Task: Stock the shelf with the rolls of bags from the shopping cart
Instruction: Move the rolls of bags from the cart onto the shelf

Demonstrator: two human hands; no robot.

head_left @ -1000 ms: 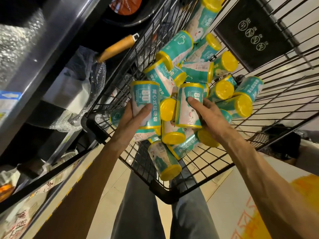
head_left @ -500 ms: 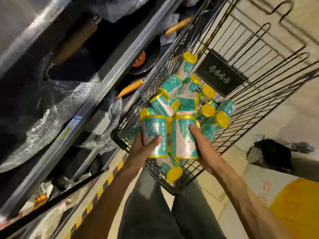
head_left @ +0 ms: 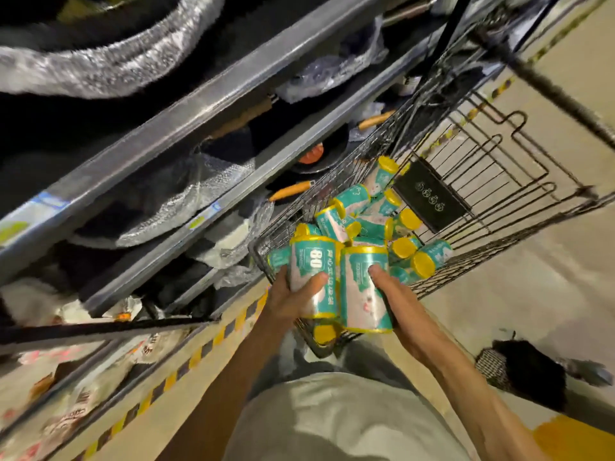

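Each hand, left hand and right hand, has its fingers wrapped round a roll above the shopping cart, probably ready for shelving.

I see bubble-wrapped pans with orange handles. A dark bag lies on the floor, near yellow-black tape.

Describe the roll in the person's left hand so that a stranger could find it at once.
Start at the wire shopping cart beside the shelves. Above its near corner each hand holds one upright roll. The left hand grips the roll nearer the shelves, the only one showing a big white "80".
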